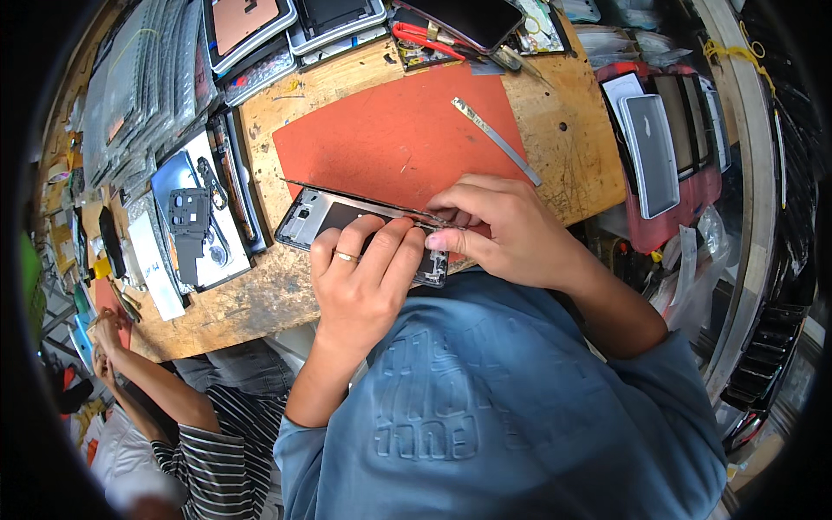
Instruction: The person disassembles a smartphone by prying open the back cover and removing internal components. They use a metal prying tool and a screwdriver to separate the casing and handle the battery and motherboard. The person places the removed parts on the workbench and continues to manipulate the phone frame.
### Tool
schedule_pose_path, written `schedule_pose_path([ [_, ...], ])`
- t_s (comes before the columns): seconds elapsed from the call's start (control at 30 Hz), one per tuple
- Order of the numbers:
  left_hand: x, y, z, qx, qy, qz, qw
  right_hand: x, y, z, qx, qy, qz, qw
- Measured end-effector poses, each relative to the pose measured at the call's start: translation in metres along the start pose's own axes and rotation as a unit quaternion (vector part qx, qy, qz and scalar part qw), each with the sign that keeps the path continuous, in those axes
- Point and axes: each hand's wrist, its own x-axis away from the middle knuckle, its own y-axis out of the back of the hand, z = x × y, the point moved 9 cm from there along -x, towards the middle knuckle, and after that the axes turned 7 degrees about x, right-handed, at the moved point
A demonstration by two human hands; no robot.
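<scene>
A dark phone frame (305,218) with a silver inner face lies tilted at the near edge of the bench. Along its far side a thin dark panel (334,190) stands up at an angle. My left hand (368,260), with a ring on one finger, grips the frame from the near side, fingers bent over its inner face. At the frame's right end my right hand (485,221) is closed, thumb and fingers pinched by the panel's edge. Whether a small part sits in that pinch is hidden. Beyond my hands an orange-red mat (373,126) holds a thin metal strip (494,139).
Bubble-wrapped panels (143,82) and stacked phone parts (208,221) fill the left side. At the back lie red-handled pliers (425,39) and a dark phone (472,17). Right of the wooden bench (576,139) stands a red container (685,191). Another person's hands (106,342) are at lower left.
</scene>
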Motion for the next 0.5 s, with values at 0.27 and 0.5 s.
schedule_pose_path([
  [0.27, 0.000, 0.007, -0.002, 0.015, -0.047, -0.031, 0.998, 0.000, -0.004, 0.004, 0.102, 0.045, 0.019, 0.994],
  [0.5, 0.007, 0.002, -0.006, 0.015, -0.022, -0.045, 0.999, 0.003, -0.010, 0.016, 0.135, 0.067, -0.019, 0.988],
])
